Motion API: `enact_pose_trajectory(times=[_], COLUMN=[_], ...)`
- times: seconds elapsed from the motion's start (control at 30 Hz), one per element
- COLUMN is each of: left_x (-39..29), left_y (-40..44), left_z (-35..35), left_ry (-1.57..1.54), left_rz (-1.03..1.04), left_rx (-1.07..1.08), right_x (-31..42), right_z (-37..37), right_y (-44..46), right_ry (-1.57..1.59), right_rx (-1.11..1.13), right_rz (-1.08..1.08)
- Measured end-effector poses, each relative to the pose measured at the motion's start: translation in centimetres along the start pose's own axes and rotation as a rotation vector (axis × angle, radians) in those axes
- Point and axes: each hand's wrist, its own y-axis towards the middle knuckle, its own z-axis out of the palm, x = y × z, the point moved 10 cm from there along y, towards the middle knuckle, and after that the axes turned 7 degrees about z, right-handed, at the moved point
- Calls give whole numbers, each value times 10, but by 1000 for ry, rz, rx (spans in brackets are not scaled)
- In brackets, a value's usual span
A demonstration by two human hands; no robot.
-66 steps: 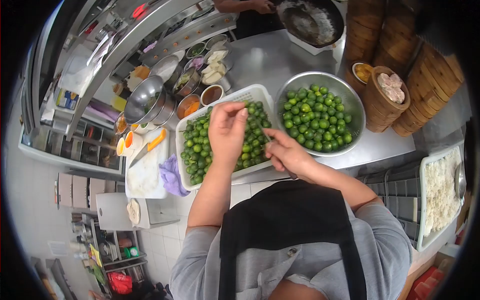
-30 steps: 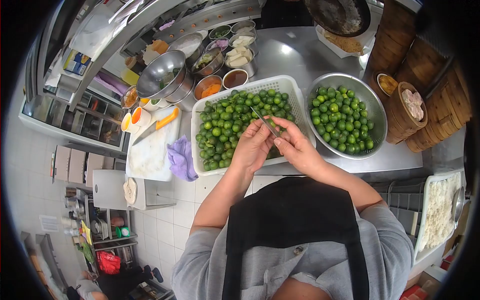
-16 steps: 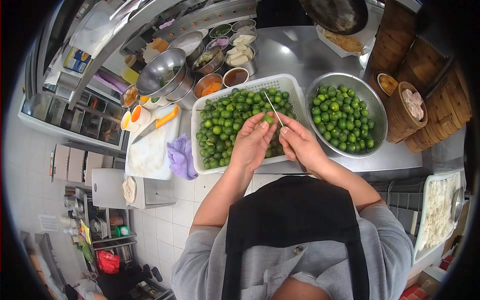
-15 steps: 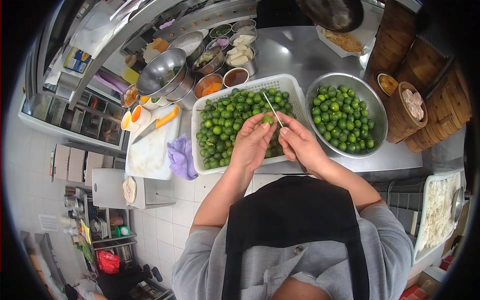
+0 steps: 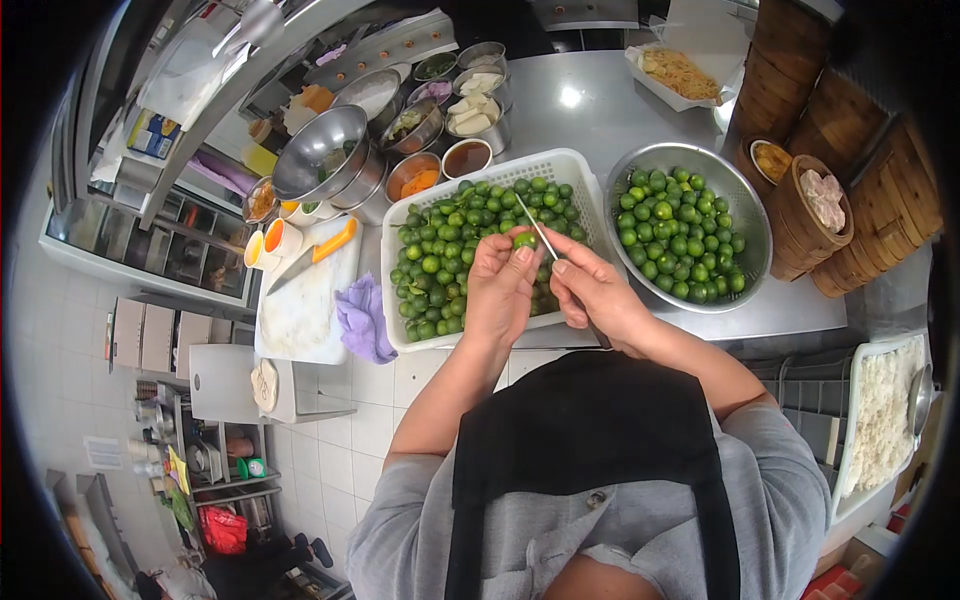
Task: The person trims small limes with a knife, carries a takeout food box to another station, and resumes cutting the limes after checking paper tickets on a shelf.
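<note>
Above the near part of a white basket [image 5: 400, 332] full of small green limes, my left hand [image 5: 502, 285] pinches one lime [image 5: 525, 240]. My right hand [image 5: 600, 295] is closed on a small knife [image 5: 536, 226], its thin blade pointing up and left beside that lime. The knife's handle is mostly hidden under my right hand. To the right of the basket stands a metal colander [image 5: 758, 262] holding more green limes.
A yellow-handled knife [image 5: 333, 240] lies on a white cutting board [image 5: 290, 335], with a purple cloth [image 5: 364, 318] beside it. Metal bowls [image 5: 320, 150] stand at the back left. Bamboo steamers [image 5: 800, 240] and a box of noodles [image 5: 680, 75] are at the back right.
My hands have come together over the basket, and a lime now shows in my left fingers. The dark wok and the other person's hand at the top are out of view.
</note>
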Motion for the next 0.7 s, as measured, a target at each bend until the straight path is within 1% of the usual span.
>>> enact_pose_trajectory(times=[0.03, 0.07, 0.13, 0.17, 0.2, 0.23, 0.3, 0.37, 0.4, 0.43, 0.5, 0.53, 0.57, 0.6, 0.63, 0.67, 0.7], left_x=[-1, -10, -33, -44, -51, -56, -67, -77, -80, -79, -62, -47, -32, -13, -2, 16, 36], left_y=[2, 4, 8, 9, 11, 15, 18, 21, 23, 28, 37, 40, 43, 48, 46, 51, 52], left_z=[1, -1, -3, -4, -4, 2, 19, 37, 50, 60, 101, 115, 129, 139, 156, 165, 174], left_ry=[0, 67, 251, 366, 366, 396, 421, 467, 493, 485, 659, 678, 742, 772, 882, 1064, 1211], left_rz=[-1, 69, 231, 281, 304, 299, 325, 386, 421, 415, 350, 279, 227, 242, 236, 230, 170], left_rx=[3, -24, -94, -138, -158, -120, -75, -23, 16, 27, 282, 357, 445, 543, 597, 685, 798], right_x=[2, 2, -8, -8, -11, -13, -3, 8, 8, 22, 11, 20, 19, 17, 13, 5, -4], right_z=[-1, -2, -21, -19, -20, -18, -18, -13, -11, -6, -17, -9, -9, -12, -15, -17, -19], right_y=[0, 1, 3, 3, 5, 7, 5, 2, 4, -2, 25, 24, 26, 27, 32, 45, 57], right_ry=[39, 39, 32, 64, 62, 60, -311, -579, -679, -886, -1344, -1351, -1402, -1447, -1456, -1480, -1504], right_rx=[-1, -4, -170, -125, -76, -28, -53, -104, -77, -121, -290, -298, -302, -306, -316, -313, -312], right_rz=[-8, -12, 96, 137, 167, 197, 153, 170, 192, 230, -197, -197, -36, 124, 116, 9, -98])
